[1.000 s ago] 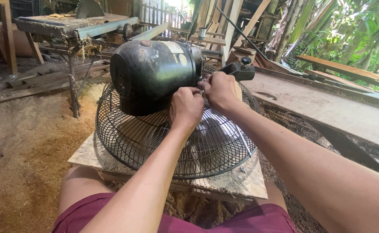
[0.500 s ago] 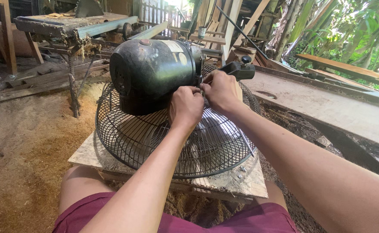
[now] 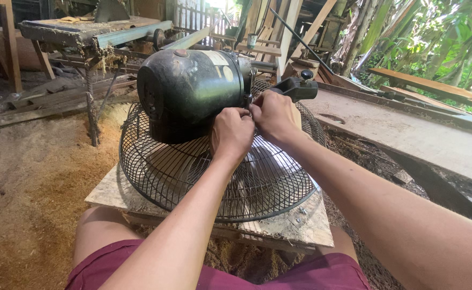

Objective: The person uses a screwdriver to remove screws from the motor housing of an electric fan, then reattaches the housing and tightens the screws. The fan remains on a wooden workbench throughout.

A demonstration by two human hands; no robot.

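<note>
— Barely anything has shifted in the last second: both hands stay bunched at the right edge of the motor (image 3: 190, 91), and the fan hasn't budged.

— Take us across, left to right.

— Far left, sawdust (image 3: 37, 177) on the ground and a table saw (image 3: 93, 32) behind. Then the black motor, sitting on top of the wire grille (image 3: 155, 172), which lies flat on a chipboard worktop (image 3: 311, 223).

— And the hands?

— Left hand (image 3: 231, 131) is curled, fingertips pinched on something small at the motor's side; I cannot tell what. Right hand (image 3: 274, 115) presses just beside it, the two touching, fingers closed at the same spot.

— Anything past them?

— A black bracket with a knob (image 3: 298, 86) sticks out just behind the right hand. Further right, long planks (image 3: 407, 134) and green leaves beyond.

— Where's the person?

— Seated close, maroon shorts (image 3: 139, 268) at the bottom, knees either side of the worktop.
</note>
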